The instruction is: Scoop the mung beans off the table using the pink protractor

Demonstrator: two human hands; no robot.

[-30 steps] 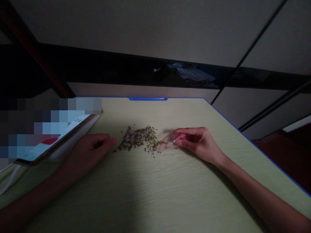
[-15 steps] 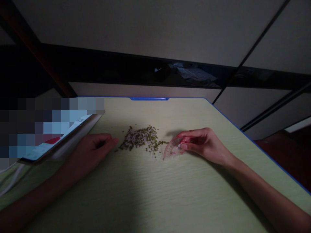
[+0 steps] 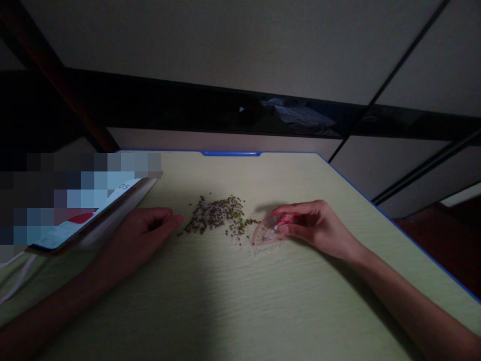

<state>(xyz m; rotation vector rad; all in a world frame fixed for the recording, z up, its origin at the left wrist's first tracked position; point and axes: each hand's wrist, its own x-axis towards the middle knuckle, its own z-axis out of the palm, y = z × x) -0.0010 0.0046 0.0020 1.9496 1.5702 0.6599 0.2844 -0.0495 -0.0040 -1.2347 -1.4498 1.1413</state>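
In the middle of the table lies a spread-out pile of small green beans, mixed with pale rice-like grains. My right hand pinches a clear protractor with red markings between thumb and fingers. The protractor's curved edge is at the right end of the pile, beside a few strayed beans, and a faint speckled shadow shows below its straight edge. On the pile's left, my left hand rests on the table, loosely curled, thumb towards the beans. I see nothing in it.
A phone with a lit, partly blurred screen leans at the left, with a white cable near it. The pale wood-look table has a blue rim. Behind stand cabinet panels with a dark gap holding crumpled material.
The protractor has tilted slightly in my right hand, and its markings look sharper. My left hand and the pile look the same.
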